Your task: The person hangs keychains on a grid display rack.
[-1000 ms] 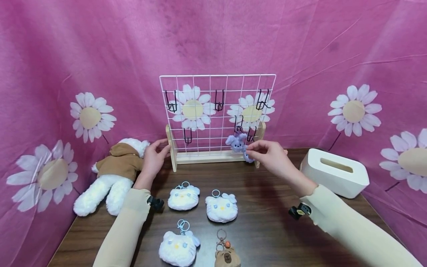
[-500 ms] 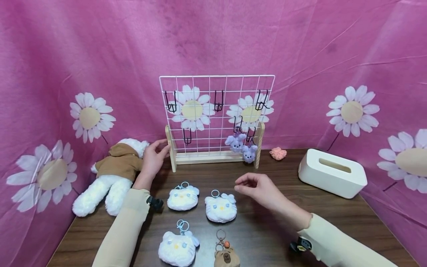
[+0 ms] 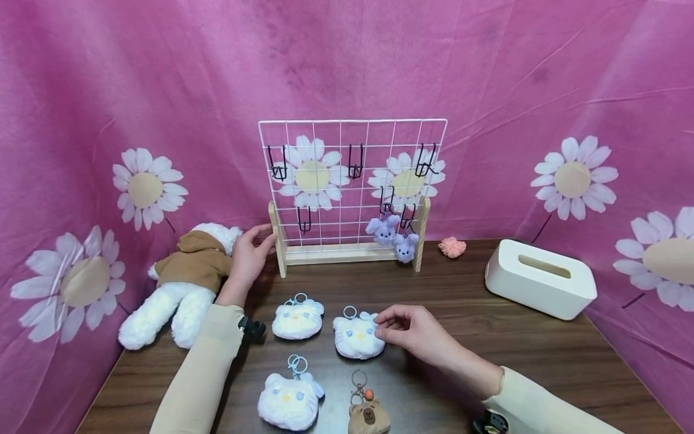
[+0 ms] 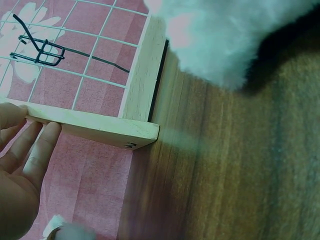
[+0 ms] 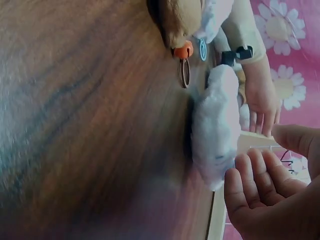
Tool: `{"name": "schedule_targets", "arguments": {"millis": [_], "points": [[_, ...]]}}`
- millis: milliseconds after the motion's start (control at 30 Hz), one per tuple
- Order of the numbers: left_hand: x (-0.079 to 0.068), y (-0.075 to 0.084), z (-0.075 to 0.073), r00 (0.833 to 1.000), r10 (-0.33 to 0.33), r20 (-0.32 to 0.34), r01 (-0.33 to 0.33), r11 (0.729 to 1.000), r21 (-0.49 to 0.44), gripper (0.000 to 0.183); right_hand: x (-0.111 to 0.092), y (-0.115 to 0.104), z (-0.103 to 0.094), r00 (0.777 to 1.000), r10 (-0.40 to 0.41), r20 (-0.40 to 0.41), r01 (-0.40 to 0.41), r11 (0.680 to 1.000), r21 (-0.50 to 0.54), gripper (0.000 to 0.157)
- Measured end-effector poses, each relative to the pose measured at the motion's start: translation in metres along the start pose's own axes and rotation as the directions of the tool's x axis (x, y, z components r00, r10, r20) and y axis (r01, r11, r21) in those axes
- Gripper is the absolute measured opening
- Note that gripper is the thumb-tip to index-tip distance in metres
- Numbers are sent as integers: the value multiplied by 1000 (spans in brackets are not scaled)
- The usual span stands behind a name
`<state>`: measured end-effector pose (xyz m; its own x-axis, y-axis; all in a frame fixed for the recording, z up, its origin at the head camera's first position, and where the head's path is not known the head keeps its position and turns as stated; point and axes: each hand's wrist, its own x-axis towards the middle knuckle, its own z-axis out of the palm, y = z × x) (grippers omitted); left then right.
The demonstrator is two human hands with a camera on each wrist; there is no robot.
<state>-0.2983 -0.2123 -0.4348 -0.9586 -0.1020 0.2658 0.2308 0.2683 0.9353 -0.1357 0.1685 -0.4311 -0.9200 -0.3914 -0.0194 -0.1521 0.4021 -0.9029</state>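
Note:
My left hand (image 3: 251, 256) touches the outer side of the rack's wooden left post (image 3: 279, 241) with its fingertips. In the left wrist view, its fingers (image 4: 42, 155) lie fairly straight against the wood (image 4: 100, 125). My right hand (image 3: 417, 334) is at the right edge of a white cat-face plush keychain (image 3: 355, 345), fingers loosely bent, not closed round it. The right wrist view has this plush (image 5: 216, 125) beside the fingertips. Two purple bunny plush charms (image 3: 383, 230) hang from black hooks at the lower right of the white wire grid (image 3: 341, 226).
Two more white cat plush keychains (image 3: 297, 319) and a brown capybara keychain (image 3: 368, 417) lie on the table (image 3: 434, 398). A white plush toy in a brown hoodie (image 3: 192, 271) lies left. A pink pompom (image 3: 452, 248) and white tissue box (image 3: 542, 295) are right. Several black hooks (image 3: 355, 163) hold nothing.
My right hand has left the lower purple bunny charm, which hangs on its hook, and moved down and toward me to the white cat plush. The left hand has stayed at the post.

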Motion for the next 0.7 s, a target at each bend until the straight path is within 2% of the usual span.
{"name": "schedule_targets", "arguments": {"millis": [233,433,700], "points": [[2,-1,0,1000,-9,0,9,1000,10,39,-4,2,8,1000,-10,12,10,1000,-12,23],[-2,4,0,1000,-28,9,29,1000,-12,41,-13,2,18,1000,6,18,-5,999,-53,20],[0,4,-1,1000,-21,13,21,1000,-6,40,-23,-1,29,999,34,11,-33,997,-70,14]]}}
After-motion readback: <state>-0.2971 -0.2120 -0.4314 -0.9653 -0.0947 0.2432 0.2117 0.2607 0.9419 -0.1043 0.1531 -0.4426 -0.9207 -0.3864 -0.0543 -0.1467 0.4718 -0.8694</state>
